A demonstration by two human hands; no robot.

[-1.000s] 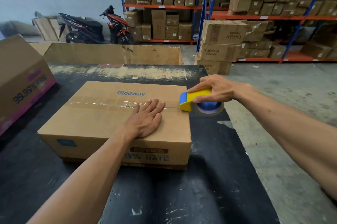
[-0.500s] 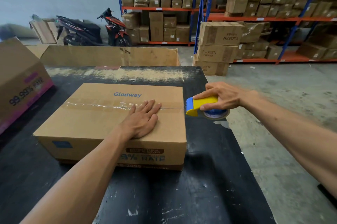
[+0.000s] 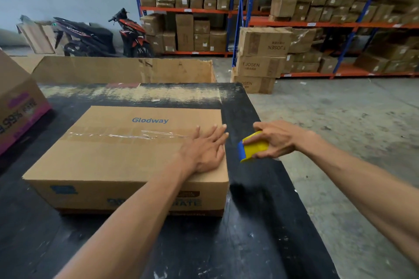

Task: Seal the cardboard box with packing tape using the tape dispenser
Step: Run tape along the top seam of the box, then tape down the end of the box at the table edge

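Clear tape [image 3: 127, 135] spans the cardboard box [image 3: 127, 156] seam on the black table [image 3: 249, 222]; left hand [image 3: 204, 151] lies flat, fingers spread, at the right edge, right hand [image 3: 276, 140] clamps the tape dispenser [image 3: 251, 149] just beside it, so the tail likely needs pressing down.

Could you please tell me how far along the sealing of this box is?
Done: clear tape runs along the top seam of the Glodway box. In hand: the left hand lies flat at the seam's right end, and the right hand holds the tape dispenser just off that edge. Left: I cannot tell whether the tape wraps down the right side.
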